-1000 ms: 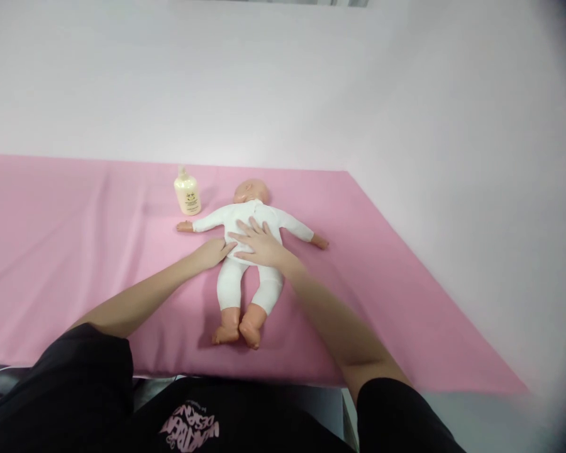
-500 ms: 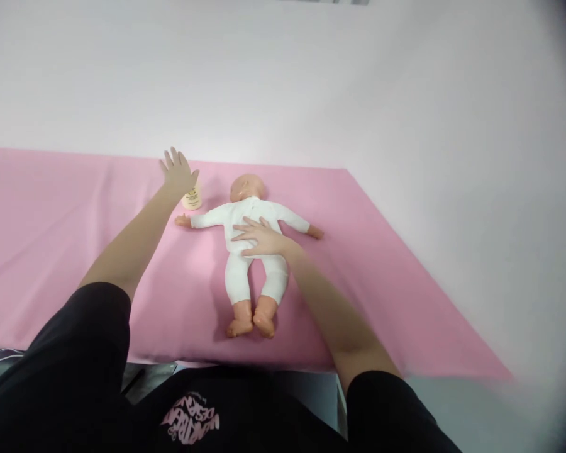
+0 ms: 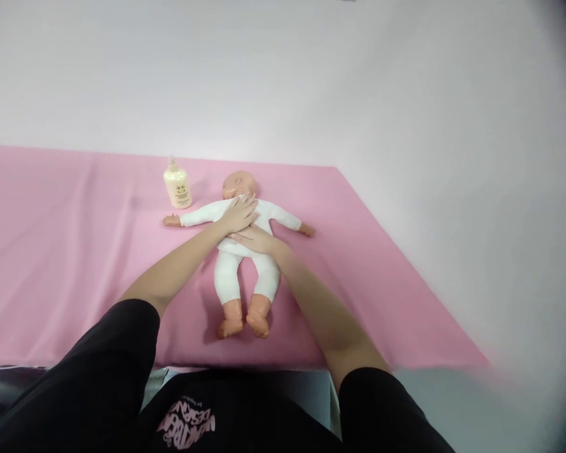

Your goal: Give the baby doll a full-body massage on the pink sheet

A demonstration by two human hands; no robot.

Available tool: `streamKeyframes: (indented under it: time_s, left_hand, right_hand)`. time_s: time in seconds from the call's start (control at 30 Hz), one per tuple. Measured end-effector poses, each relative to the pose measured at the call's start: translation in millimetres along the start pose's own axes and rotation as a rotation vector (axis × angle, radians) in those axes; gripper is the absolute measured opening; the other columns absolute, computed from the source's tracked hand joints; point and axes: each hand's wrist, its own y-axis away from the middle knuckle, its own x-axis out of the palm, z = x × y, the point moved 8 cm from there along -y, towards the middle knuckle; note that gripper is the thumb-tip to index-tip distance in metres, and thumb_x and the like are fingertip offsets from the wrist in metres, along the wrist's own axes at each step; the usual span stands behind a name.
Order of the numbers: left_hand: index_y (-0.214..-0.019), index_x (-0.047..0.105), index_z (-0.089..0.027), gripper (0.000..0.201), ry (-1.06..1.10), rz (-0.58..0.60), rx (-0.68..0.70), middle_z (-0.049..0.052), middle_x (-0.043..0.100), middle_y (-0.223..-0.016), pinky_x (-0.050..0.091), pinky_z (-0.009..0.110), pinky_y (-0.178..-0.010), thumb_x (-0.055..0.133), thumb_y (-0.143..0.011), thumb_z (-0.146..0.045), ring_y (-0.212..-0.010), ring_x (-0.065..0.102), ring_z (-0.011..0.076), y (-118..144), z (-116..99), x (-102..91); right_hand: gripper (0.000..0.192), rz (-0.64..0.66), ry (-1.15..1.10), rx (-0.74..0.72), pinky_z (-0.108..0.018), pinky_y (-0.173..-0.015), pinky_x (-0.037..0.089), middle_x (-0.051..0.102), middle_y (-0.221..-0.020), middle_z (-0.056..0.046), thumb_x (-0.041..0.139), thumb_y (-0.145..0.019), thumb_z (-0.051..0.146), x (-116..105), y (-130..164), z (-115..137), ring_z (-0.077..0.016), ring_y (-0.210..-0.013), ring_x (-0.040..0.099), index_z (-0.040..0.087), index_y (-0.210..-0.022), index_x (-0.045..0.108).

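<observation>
Doll (image 3: 245, 251) lies face up in the frame's centre on pink sheet (image 3: 75, 264), and I rest my left hand (image 3: 239, 214) and right hand (image 3: 255, 239) flat, fingers open, on its soft light trunk, the best place to hold.

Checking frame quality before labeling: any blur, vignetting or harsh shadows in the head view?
Head view: right edge smeared and out of focus, top right corner darkened. Light is soft and even, with only faint shadows beside the doll and bottle. No glare. Left hand and right hand on the doll are fairly sharp. Pink sheet edges bow slightly.
</observation>
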Motion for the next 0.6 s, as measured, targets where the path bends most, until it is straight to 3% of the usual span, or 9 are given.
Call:
streamKeyframes:
  time_s: [0.2, 0.33, 0.43, 0.5, 0.6]
  left_hand:
    - [-0.156, 0.045, -0.018, 0.056, 0.060, -0.013, 0.169, 0.015, 0.034, -0.169, 0.014, 0.053, -0.131, 0.031, -0.106, -0.038, -0.162, 0.018, 0.0270, 28.2, 12.3, 4.6]
    - [-0.163, 0.030, -0.013, 0.064, 0.108, -0.056, 0.035, 0.015, 0.017, -0.174, 0.013, 0.050, -0.132, 0.026, -0.107, -0.044, -0.164, 0.010, 0.0269, 41.8, 27.0, 6.8]
    - [-0.163, 0.026, -0.006, 0.073, 0.098, -0.105, 0.035, 0.020, 0.014, -0.173, 0.012, 0.054, -0.132, 0.038, -0.104, -0.048, -0.164, 0.007, 0.0307, 45.2, 22.1, 1.8]
    - [-0.159, 0.038, -0.011, 0.066, 0.112, -0.060, 0.149, 0.018, 0.029, -0.170, 0.013, 0.057, -0.131, 0.043, -0.102, -0.045, -0.162, 0.020, 0.0316, 47.5, 8.1, 2.0]
    - [-0.141, 0.063, -0.021, 0.048, 0.169, 0.029, 0.308, 0.012, 0.059, -0.152, 0.028, 0.055, -0.128, 0.048, -0.098, -0.036, -0.147, 0.050, 0.0304, 53.7, -10.1, 5.2]
  right_hand:
    - [0.051, -0.010, -0.220, -0.005, -0.034, -0.119, 0.044, 0.074, -0.134, -0.003, 0.034, -0.105, 0.046, -4.8, 1.3, -25.7, -0.0180, -0.131, 0.064, 0.022, -0.124, 0.076]
    - [0.066, -0.286, -0.153, 0.091, -0.033, -0.120, 0.042, 0.072, -0.135, -0.009, 0.021, -0.106, 0.048, -22.4, 11.8, -46.3, -0.0187, -0.131, 0.063, 0.014, -0.129, 0.072]
    - [0.068, -0.526, 0.001, 0.147, -0.036, -0.129, 0.030, 0.052, -0.158, -0.014, 0.017, -0.105, 0.045, -40.8, 24.3, -49.9, -0.0200, -0.151, 0.044, 0.007, -0.148, 0.055]
    - [0.068, -0.491, 0.105, 0.111, -0.043, -0.133, 0.022, 0.036, -0.169, -0.011, 0.023, -0.103, 0.045, -41.1, 21.5, -40.7, -0.0220, -0.160, 0.027, 0.009, -0.157, 0.042]
    - [0.062, -0.210, 0.183, -0.028, -0.050, -0.134, 0.013, 0.033, -0.171, -0.003, 0.031, -0.103, 0.043, -22.3, 4.4, -20.5, -0.0235, -0.163, 0.020, 0.021, -0.160, 0.040]
